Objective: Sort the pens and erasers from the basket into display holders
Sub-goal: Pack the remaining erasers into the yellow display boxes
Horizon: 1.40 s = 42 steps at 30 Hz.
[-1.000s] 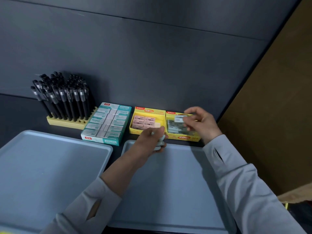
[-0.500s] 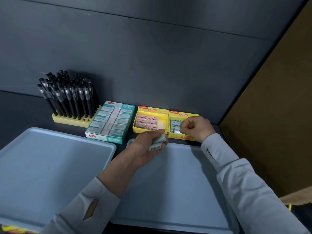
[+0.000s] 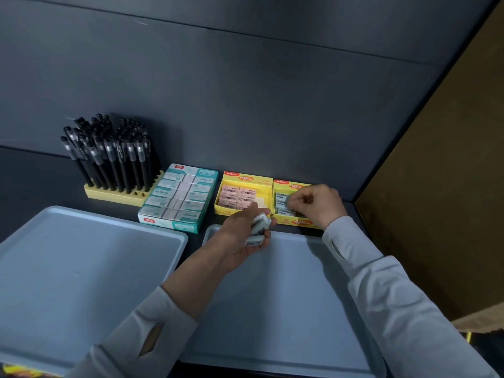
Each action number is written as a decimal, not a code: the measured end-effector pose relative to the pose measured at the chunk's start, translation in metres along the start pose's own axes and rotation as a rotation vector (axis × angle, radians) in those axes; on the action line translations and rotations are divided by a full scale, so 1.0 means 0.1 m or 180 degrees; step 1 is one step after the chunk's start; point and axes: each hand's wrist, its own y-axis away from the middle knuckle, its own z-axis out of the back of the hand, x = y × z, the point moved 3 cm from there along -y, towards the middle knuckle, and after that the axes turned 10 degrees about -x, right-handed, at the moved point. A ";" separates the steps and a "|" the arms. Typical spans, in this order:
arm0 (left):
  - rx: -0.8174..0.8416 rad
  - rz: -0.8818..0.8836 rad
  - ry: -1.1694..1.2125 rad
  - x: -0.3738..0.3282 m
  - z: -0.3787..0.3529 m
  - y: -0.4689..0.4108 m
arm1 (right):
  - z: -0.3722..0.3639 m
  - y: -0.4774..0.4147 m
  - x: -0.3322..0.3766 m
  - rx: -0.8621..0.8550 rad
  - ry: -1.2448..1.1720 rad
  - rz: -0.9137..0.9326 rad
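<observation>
**Grey erasers going into the right-hand yellow box**

The right hand [image 3: 317, 204] is down in the right yellow display box [image 3: 298, 222], fingertips pinched on a grey-sleeved eraser [image 3: 285, 204] that sits at the level of the others already lying there; whether it has been let go yet cannot be told from here. The left hand [image 3: 240, 238] hovers just in front of the two yellow boxes, above the far edge of the right grey tray [image 3: 286, 309], its fingers curled around a small stack of the same wrapped erasers [image 3: 259, 227] (a barcode label shows on the lowest one).

These erasers should be light, small rubbery blocks in smooth paper sleeves. They will not break, but a loose stack can slide apart, so the held ones are best pinched across their long sides, one at a time, and laid flat beside their neighbours.

The left yellow box [image 3: 245, 196] holds pink erasers with one gap at its right. Further left stand a teal box of erasers [image 3: 178, 199] and the pen holder [image 3: 114, 193], full of black pens [image 3: 109, 154]. The left grey tray [image 3: 81, 268] lies bare.
</observation>
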 end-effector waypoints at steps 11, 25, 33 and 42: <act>0.0081 -0.0417 -0.0546 -0.01 -0.15 0.04 | -0.01 0.29 0.35 0.1138 -0.1640 -0.0003; 0.0101 -0.0097 -0.0210 -0.01 -0.07 0.02 | 0.22 0.27 0.00 0.0503 -0.2766 -0.0772; 0.0183 -0.0575 -0.0372 -0.01 -0.02 -0.03 | 0.38 0.09 -0.38 -0.0425 -0.0792 -0.0894; 0.0077 -0.0548 -0.0422 0.00 -0.04 -0.08 | 0.25 0.04 -0.19 0.0113 0.0117 -0.0651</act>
